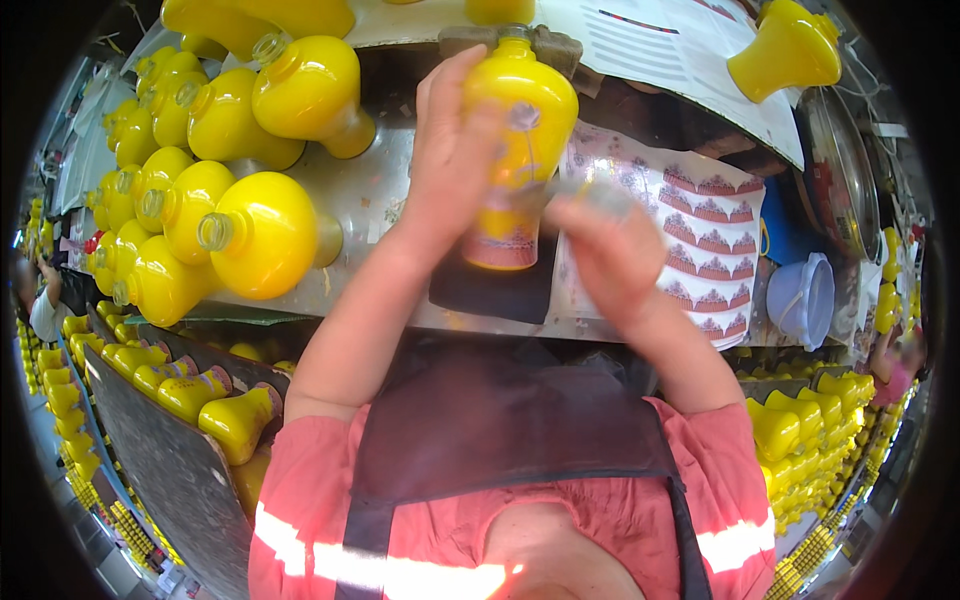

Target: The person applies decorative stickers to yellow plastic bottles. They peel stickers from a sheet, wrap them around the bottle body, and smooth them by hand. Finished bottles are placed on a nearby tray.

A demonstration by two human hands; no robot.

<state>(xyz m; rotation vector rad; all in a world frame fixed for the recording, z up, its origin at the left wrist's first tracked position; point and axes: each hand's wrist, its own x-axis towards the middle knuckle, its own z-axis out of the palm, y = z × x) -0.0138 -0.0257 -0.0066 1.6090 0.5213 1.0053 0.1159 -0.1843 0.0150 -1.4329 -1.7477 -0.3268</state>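
Note:
A glossy yellow vase-shaped bottle [520, 95] lies in front of me, its neck away from me against a grey-brown block [560, 48]. It bears a purple-grey floral print, and a pink patterned band runs round its near end. My left hand [455, 150] grips the bottle from its left side, fingers along the shoulder and thumb blurred across the front. Close to the bottle's lower right side, my right hand [612, 245] is closed and smeared by motion. A greyish, partly see-through flat piece [600, 198] shows at its fingers; its kind is unclear.
Several yellow bottles [265, 235] crowd the metal table's left side. Sheets of pink crown-like prints [710, 240] lie at right, beside a pale blue bucket [802, 300]. Beneath the bottle is a dark mat [495, 290]. Another yellow bottle [785, 50] rests far right.

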